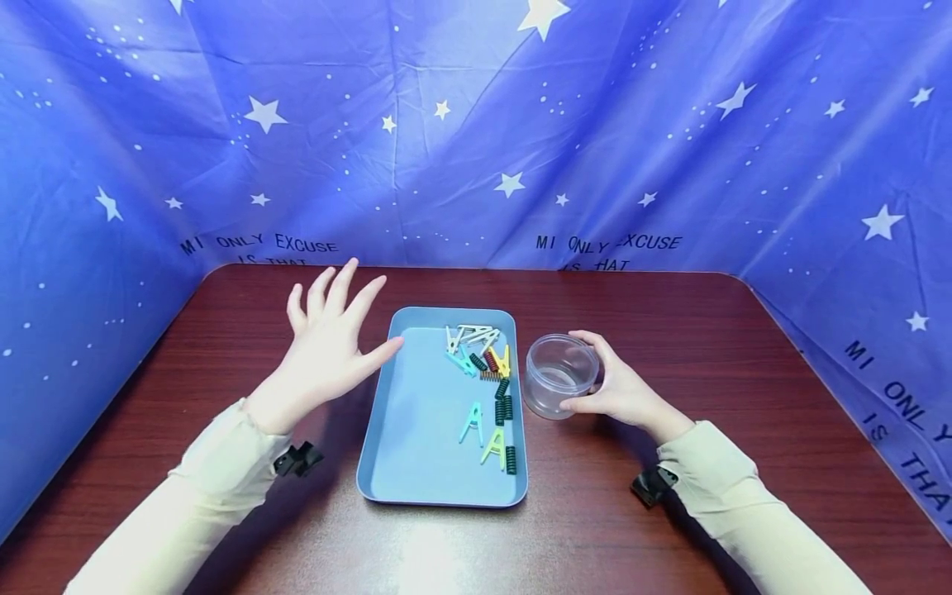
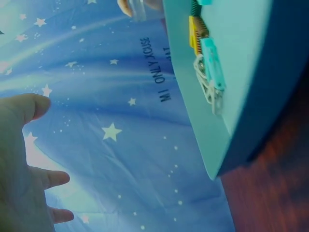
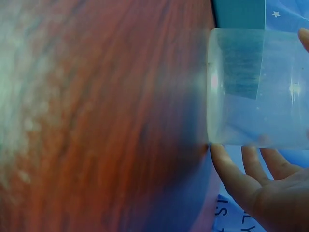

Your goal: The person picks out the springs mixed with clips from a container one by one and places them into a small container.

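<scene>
In the head view my right hand (image 1: 621,388) grips a clear round plastic jar (image 1: 554,384) just right of a blue tray (image 1: 416,487); its mouth is uncovered and nothing shows inside. Fingers and thumb also lie against the jar wall (image 3: 241,96) in the right wrist view. My left hand (image 1: 327,343) hovers over the tray's left edge with spread fingers and holds nothing. Along the tray's right side lie white clothespins (image 1: 476,333), a yellow clothespin (image 1: 502,361), a light blue clothespin (image 1: 472,423), a green clothespin (image 1: 494,449), and several dark springs (image 1: 511,459).
The tray stands on a dark red wooden table (image 1: 632,512). A blue curtain (image 1: 446,165) with stars and lettering hangs behind the table and along both sides. Each wrist carries a small black camera mount (image 1: 299,459).
</scene>
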